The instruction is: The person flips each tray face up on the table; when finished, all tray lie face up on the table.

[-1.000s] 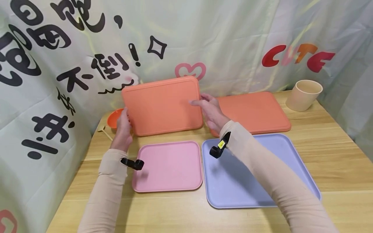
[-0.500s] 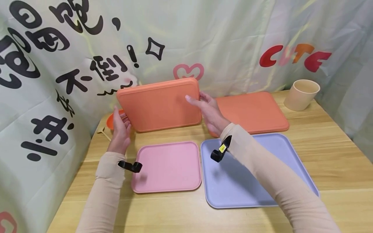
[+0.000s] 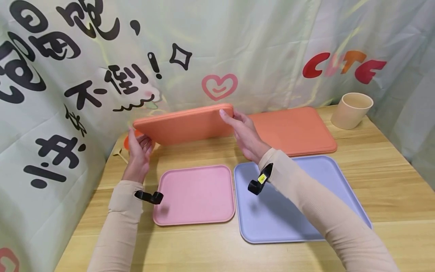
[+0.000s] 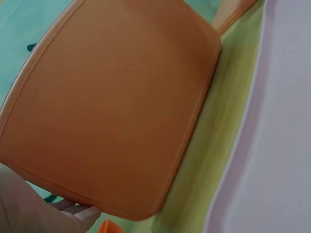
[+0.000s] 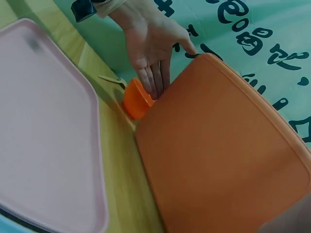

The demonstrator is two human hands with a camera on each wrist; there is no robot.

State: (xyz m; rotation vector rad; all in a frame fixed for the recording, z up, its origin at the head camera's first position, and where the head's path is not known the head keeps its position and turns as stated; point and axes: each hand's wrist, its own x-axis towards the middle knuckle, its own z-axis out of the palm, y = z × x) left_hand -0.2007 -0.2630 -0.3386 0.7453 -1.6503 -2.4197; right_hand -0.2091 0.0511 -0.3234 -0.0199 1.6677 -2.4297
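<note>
An orange rectangular tray [image 3: 187, 126] with rounded corners is held up tilted between both hands, its broad face turned toward me and downward. My right hand [image 3: 248, 136] grips its right end, thumb on the near face and fingers round behind the edge. At the other end my left hand [image 3: 137, 153] supports the tray, its thumb touching the upper left corner and its extended fingers lying along the side edge. In the right wrist view, the left hand's fingers [image 5: 156, 77] point down beside an orange bowl [image 5: 136, 103], which the tray partly hides in the head view.
A second orange tray [image 3: 292, 130] lies flat at the back right, next to a beige cup [image 3: 351, 111]. In front are a pink tray [image 3: 195, 194] and a larger blue tray [image 3: 261, 226]. A light-coloured spoon [image 3: 119, 152] lies at left. A printed curtain [image 3: 265, 56] hangs behind.
The tray's upper edge has come down toward me, so its face looks narrower. My left hand has loosened and shifted up to the corner; the right hand keeps its grip.
</note>
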